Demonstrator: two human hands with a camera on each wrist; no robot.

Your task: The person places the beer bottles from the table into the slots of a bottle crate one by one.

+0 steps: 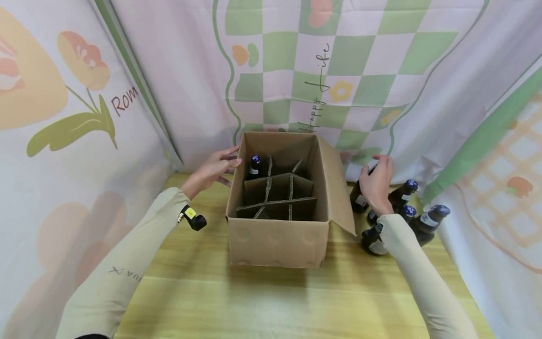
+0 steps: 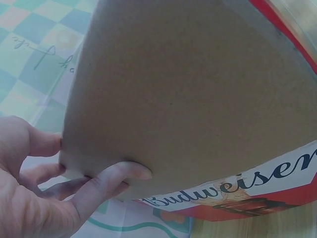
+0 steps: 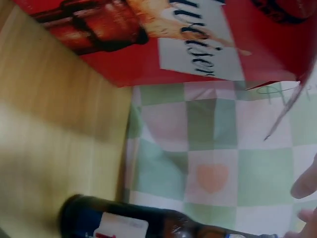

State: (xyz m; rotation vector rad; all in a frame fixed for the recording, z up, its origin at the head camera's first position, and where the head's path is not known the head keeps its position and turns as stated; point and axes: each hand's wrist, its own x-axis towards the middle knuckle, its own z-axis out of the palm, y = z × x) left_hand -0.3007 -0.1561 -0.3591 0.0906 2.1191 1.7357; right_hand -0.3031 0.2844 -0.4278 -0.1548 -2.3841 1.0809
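Observation:
An open cardboard box (image 1: 275, 240) with a cardboard divider grid (image 1: 279, 203) stands mid-table. One dark bottle with a blue cap (image 1: 254, 166) stands in its back left cell. My left hand (image 1: 220, 167) holds the box at its back left corner; in the left wrist view the thumb (image 2: 119, 178) lies on a brown flap (image 2: 188, 99) with fingers behind its edge. To the right of the box, my right hand (image 1: 376, 178) curls over the top of a brown bottle (image 1: 358, 197), which also shows in the right wrist view as a brown bottle (image 3: 148, 223).
Several more blue-capped bottles (image 1: 429, 219) stand and lean in a cluster right of the box, near the table's right edge. The box's right flap (image 1: 340, 197) hangs open toward them. Printed cloth (image 1: 338, 70) walls in the wooden table (image 1: 237, 301) at back and sides.

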